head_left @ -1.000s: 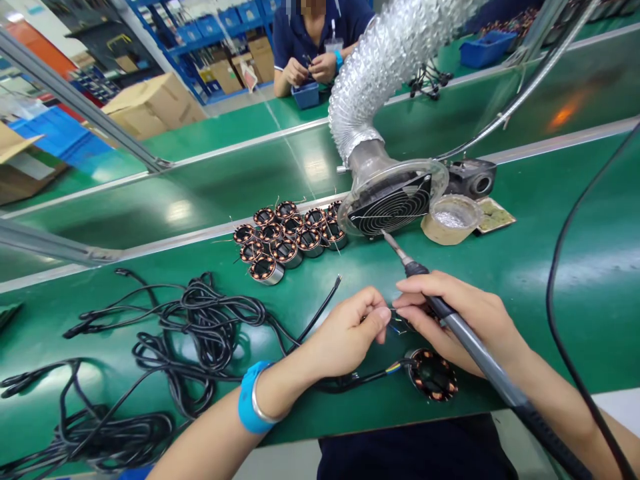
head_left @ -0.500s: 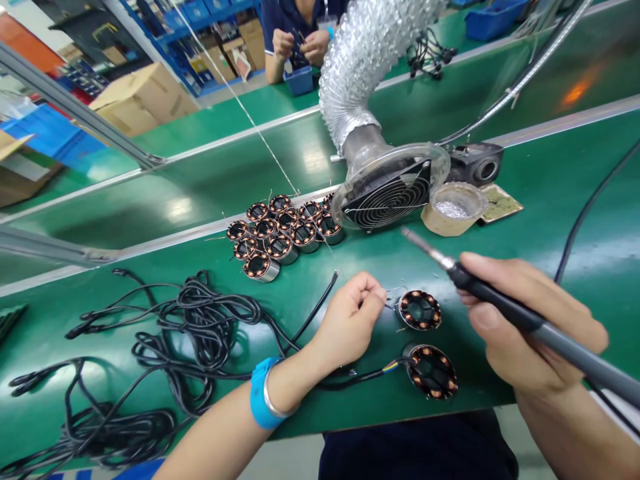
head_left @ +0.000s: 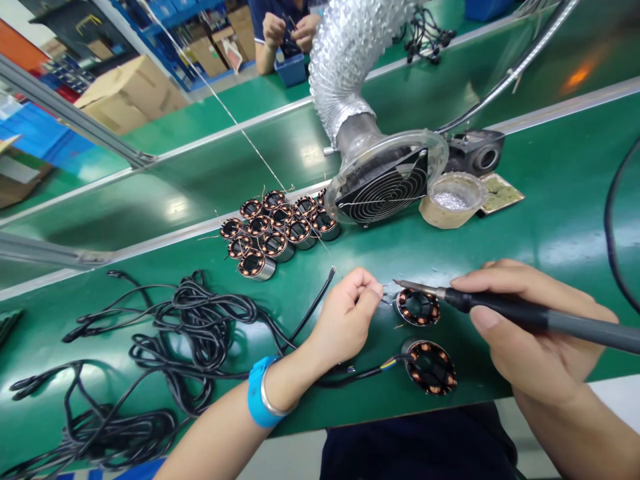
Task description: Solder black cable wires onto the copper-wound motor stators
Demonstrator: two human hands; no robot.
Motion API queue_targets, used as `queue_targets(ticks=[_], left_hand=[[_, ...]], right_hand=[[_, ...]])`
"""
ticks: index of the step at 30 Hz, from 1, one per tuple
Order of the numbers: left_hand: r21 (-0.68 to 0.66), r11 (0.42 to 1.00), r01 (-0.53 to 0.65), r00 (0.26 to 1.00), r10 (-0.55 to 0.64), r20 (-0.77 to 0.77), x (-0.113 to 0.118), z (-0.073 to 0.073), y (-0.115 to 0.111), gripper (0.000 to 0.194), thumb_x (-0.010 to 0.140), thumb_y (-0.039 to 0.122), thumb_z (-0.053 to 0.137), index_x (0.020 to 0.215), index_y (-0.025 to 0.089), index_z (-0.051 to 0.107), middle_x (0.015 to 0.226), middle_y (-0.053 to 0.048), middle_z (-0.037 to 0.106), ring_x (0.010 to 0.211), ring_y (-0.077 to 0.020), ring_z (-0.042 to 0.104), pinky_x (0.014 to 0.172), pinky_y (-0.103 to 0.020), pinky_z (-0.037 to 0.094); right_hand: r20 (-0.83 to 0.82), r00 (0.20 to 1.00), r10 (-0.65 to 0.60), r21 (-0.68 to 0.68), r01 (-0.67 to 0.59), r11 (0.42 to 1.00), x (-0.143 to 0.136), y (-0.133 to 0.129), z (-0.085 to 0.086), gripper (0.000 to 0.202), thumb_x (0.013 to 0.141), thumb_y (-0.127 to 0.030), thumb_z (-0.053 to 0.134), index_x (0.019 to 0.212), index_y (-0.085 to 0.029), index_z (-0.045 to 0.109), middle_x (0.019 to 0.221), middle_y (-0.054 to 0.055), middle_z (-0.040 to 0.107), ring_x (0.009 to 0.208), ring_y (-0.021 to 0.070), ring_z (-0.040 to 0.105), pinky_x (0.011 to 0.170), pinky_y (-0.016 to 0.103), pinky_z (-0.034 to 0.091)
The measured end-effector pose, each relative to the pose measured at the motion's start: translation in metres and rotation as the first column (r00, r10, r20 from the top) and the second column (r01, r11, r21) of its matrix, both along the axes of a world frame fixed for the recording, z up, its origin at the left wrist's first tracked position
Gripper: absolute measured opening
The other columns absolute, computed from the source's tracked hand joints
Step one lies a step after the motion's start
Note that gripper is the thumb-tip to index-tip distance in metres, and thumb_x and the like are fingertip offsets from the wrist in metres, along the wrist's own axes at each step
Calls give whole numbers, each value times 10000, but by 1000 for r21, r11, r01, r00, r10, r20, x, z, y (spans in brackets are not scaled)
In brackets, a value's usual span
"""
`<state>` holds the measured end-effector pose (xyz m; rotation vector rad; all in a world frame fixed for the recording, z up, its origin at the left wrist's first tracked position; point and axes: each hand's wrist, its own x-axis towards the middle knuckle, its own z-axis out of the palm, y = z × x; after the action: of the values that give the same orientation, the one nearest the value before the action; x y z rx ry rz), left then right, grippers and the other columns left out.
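Copper windings up front: one stator point(head_left: 431, 367) sits nearest the bench edge with a black cable point(head_left: 360, 377) and its coloured leads already running into it, so that one looks wired up to me.
Stator being worked: second stator point(head_left: 418, 307) lies just past it, at about 12 o'clock from the wired one, flat on the green bench mat point(head_left: 525, 220). No cable on it that I can see, only thin wire ends sticking out at its 9 o'clock side.
Left hand: left hand point(head_left: 349, 319) has fingers curled tight, thumb and forefinger pinched on something thin right by those wire ends. Too small to tell exactly what.
Right hand: right hand point(head_left: 530, 333) is wrapped pen-style around the soldering iron point(head_left: 500, 313), whose tip points at 9 o'clock and hovers over the stator's rim, near the pinch.
Cable pile: loose black cables point(head_left: 190, 327) heaped at 9 o'clock, plenty unused.
Waiting batch: cluster of bare stators point(head_left: 275, 227) at 11 o'clock, none cabled, so most of the job looks left.
Further back: fume extractor fan point(head_left: 387, 190) on its foil duct, a solder pot point(head_left: 450, 200) beside it.
Far end: another person's hands point(head_left: 287, 27) at a blue bin.
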<state>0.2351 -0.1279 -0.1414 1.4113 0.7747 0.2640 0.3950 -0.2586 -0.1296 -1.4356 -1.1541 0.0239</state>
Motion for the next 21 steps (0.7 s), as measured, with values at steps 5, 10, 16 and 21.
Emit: queue_targets(ticks=[5, 10, 16, 21], left_hand=[[-4, 1000, 3, 1000, -3, -2, 0, 1, 0, 246, 954, 356, 494, 770, 202, 437, 565, 102, 313, 474, -58, 263, 497, -201, 235], [-2, 1000, 11, 1000, -11, 7, 0, 1, 0, 236, 957, 345, 487, 775, 201, 442, 560, 105, 300, 475, -60, 254, 505, -204, 244], [3, 1000, 16, 1000, -16, -9, 0, 1, 0, 245, 958, 362, 489, 777, 203, 444, 564, 101, 307, 482, -64, 261, 507, -209, 243], [3, 1000, 18, 1000, -18, -24, 0, 0, 0, 250, 953, 380, 494, 781, 204, 452, 564, 98, 303, 485, -67, 264, 509, -210, 247]], right_hand=[[11, 1000, 20, 5, -20, 1000, 1, 1, 1, 175, 803, -162, 670, 953, -230, 730, 747, 6, 660, 627, 175, 566, 558, 339, 441], [15, 1000, 13, 3, -13, 1000, 0, 2, 1, 174, 807, -165, 667, 957, -230, 726, 746, 15, 663, 627, 182, 573, 550, 342, 445], [31, 996, 85, 8, -85, 996, -4, 5, 5, 164, 812, -165, 649, 955, -213, 713, 721, 0, 647, 567, 149, 548, 516, 319, 420], [79, 990, 117, 14, -119, 993, -8, 6, 10, 199, 811, -157, 621, 984, -191, 712, 741, 21, 654, 569, 158, 574, 529, 329, 450]])
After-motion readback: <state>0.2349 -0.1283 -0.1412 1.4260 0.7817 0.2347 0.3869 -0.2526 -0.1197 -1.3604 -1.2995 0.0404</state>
